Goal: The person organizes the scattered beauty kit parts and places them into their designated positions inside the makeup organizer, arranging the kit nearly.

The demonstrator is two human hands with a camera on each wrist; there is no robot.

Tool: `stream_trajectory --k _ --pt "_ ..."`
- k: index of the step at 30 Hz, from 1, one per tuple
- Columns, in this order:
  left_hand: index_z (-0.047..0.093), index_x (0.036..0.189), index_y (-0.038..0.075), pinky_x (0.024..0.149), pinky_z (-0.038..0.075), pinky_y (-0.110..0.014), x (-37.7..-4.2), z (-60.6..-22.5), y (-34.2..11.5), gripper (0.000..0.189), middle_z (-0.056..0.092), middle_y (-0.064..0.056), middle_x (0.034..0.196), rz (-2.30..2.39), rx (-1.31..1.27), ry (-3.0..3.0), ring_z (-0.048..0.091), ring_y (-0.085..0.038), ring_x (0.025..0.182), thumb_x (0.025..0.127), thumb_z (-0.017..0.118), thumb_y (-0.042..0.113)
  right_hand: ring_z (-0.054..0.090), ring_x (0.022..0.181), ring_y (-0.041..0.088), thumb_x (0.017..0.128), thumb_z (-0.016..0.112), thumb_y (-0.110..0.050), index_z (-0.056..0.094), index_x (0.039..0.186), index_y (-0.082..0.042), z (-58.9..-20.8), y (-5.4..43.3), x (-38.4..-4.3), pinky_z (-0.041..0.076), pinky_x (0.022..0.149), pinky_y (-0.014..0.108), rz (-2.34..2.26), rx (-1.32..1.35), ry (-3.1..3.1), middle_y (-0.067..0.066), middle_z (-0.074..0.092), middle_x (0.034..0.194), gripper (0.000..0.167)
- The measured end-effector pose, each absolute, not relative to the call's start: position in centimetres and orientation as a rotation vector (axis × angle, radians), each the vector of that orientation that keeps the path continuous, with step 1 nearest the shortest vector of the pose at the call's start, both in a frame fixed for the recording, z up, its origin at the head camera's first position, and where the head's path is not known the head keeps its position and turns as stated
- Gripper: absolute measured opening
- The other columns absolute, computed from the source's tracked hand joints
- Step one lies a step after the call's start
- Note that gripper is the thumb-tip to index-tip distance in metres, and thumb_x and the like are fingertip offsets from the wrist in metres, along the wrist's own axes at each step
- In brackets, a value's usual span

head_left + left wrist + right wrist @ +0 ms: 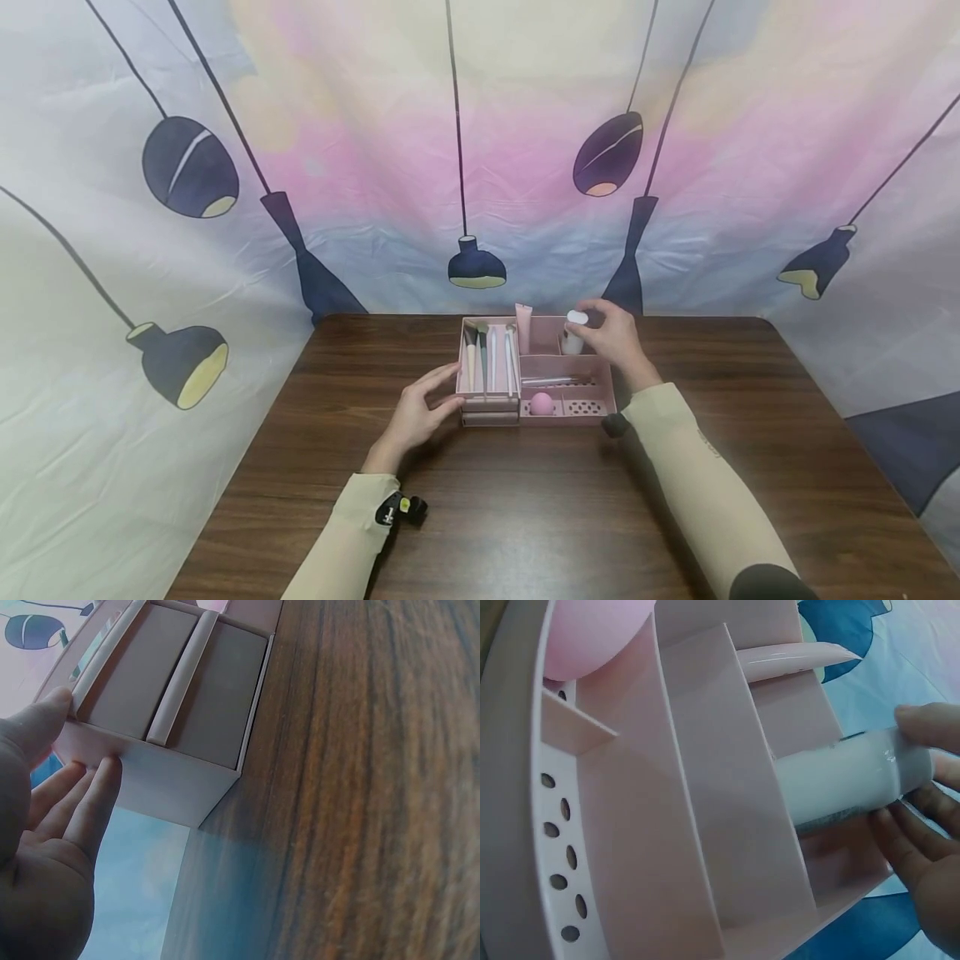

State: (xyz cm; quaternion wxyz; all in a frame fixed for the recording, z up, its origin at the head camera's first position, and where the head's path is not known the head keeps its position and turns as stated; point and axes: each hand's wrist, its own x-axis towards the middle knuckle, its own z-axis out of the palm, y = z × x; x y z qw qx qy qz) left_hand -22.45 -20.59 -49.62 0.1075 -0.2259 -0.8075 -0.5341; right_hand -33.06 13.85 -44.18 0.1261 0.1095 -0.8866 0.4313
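Observation:
A pink desktop organizer [566, 365] stands toward the back of the wooden table. My right hand [613, 335] grips a white bottle [572, 342] near its top, and its lower part is inside a rear compartment. In the right wrist view the fingers and thumb hold the bottle [840, 780] by its capped end. My left hand [416, 415] touches the organizer's left side. Seen from the left wrist, the thumb lies by the edge of the drawer fronts [214, 690], and nearly straight fingers rest against the side wall [161, 784].
Several makeup brushes [483, 354] lie in the organizer's top left tray. A pink tube [524, 329] stands in the back compartment. A pink ball [541, 404] sits in a front compartment, with slim sticks [551, 381] behind it. A printed curtain [375, 167] hangs behind the table [510, 517].

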Motion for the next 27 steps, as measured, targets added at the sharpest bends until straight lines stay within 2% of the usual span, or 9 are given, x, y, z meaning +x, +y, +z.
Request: stream_trajectory --k 5,10,16,23,27 --pt "0.052 0.136 -0.005 0.092 0.051 -0.052 -21.7 -48.2 -20.0 0.054 0.05 -0.025 0.14 -1.575 -0.676 -2.374 0.049 -0.046 0.126 0.085 0.07 -0.006 0.055 0.12 0.036 0.082 0.078 -0.032 0.067 0.117 -0.012 -44.0 13.9 -32.9 0.047 0.098 0.054 1.259 0.326 -2.607 0.014 0.063 0.126 0.042" --pt "0.052 0.134 -0.009 0.092 0.053 -0.046 -20.9 -46.7 -19.6 0.052 0.051 -0.027 0.138 -1.535 -0.689 -2.399 0.05 -0.045 0.126 0.085 0.07 -0.006 0.055 0.121 0.036 0.082 0.078 -0.032 0.066 0.118 -0.012 -44.0 14.1 -32.9 0.046 0.099 0.054 1.256 0.326 -2.612 0.015 0.063 0.127 0.042" --pt "0.054 0.137 -0.001 0.091 0.053 -0.051 -22.3 -48.8 -20.0 0.055 0.052 -0.021 0.14 -1.521 -0.68 -2.395 0.051 -0.04 0.127 0.085 0.071 -0.003 0.054 0.122 0.036 0.082 0.078 -0.032 0.066 0.119 -0.012 -43.9 14.3 -32.9 0.046 0.1 0.054 1.262 0.315 -2.625 0.015 0.062 0.127 0.043" --pt "0.054 0.14 0.012 0.094 0.053 -0.048 -22.8 -49.5 -21.0 0.057 0.052 -0.012 0.143 -1.492 -0.662 -2.449 0.051 -0.034 0.13 0.087 0.073 0.008 0.059 0.114 0.033 0.082 0.079 -0.034 0.065 0.12 -0.012 -43.7 14.6 -32.6 0.05 0.094 0.05 1.263 0.381 -2.602 0.013 0.064 0.123 0.046" --pt "0.047 0.145 0.015 0.1 0.05 -0.048 -22.4 -49.3 -21.9 0.063 0.049 -0.01 0.147 -1.379 -0.658 -2.527 0.048 -0.031 0.133 0.088 0.074 0.017 0.059 0.111 0.031 0.084 0.076 -0.039 0.063 0.123 -0.012 -43.5 15.7 -31.7 0.05 0.095 0.05 1.204 0.402 -2.602 0.012 0.063 0.124 0.049"
